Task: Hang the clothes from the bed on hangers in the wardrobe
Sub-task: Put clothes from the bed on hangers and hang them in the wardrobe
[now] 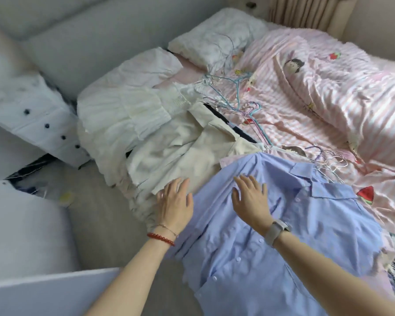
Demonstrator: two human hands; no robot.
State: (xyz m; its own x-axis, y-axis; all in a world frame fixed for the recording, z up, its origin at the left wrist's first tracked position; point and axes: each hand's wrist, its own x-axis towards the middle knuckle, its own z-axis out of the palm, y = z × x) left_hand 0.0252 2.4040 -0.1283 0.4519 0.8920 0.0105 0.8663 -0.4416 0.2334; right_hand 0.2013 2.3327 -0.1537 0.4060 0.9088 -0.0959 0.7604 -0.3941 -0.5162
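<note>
Where both hands (176, 201) press, blue shirt (271, 236), bed (328, 124)

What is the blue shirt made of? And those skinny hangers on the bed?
The blue shirt looks like thin woven cloth, probably cotton or a blend: matte, softly creased, with small pale buttons. The hangers look like thin wire, perhaps with a coloured plastic coating, in pale blue, purple and white. They are too blurred to be sure.

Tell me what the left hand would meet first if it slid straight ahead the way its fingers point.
Probably the cream garment: the left hand points up-bed at its hem, just ahead of the fingertips. Depth is uncertain.
</note>
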